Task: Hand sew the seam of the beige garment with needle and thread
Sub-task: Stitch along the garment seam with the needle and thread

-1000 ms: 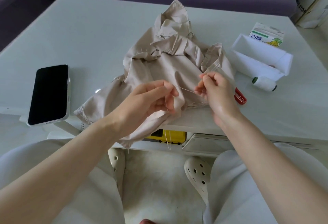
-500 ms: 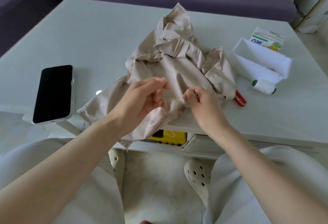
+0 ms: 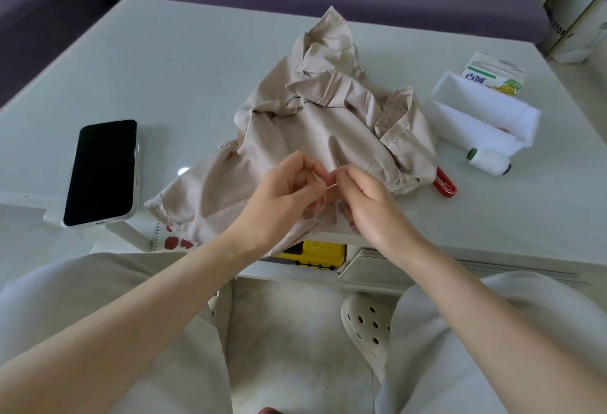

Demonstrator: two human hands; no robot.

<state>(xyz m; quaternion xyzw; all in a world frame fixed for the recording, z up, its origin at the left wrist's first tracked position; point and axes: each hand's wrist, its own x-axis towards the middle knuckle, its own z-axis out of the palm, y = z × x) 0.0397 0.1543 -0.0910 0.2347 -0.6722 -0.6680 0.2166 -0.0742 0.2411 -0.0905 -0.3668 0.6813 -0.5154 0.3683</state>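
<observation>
- The right hand [image 3: 364, 197], fingers curled, pinches a thin silver needle [image 3: 331, 186].
- At its nine o'clock, the left hand [image 3: 282, 193] pinches white thread [image 3: 323, 199] over the crumpled beige cloth garment [image 3: 328, 128].

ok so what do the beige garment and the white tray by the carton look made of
crumpled beige garment: thin woven cloth, likely cotton or a blend, matte; it holds soft creases and shows stitched hems with fraying edges.
white rectangular tray: looks like rigid foam, maybe plastic; thick matte walls, no shine.
</observation>
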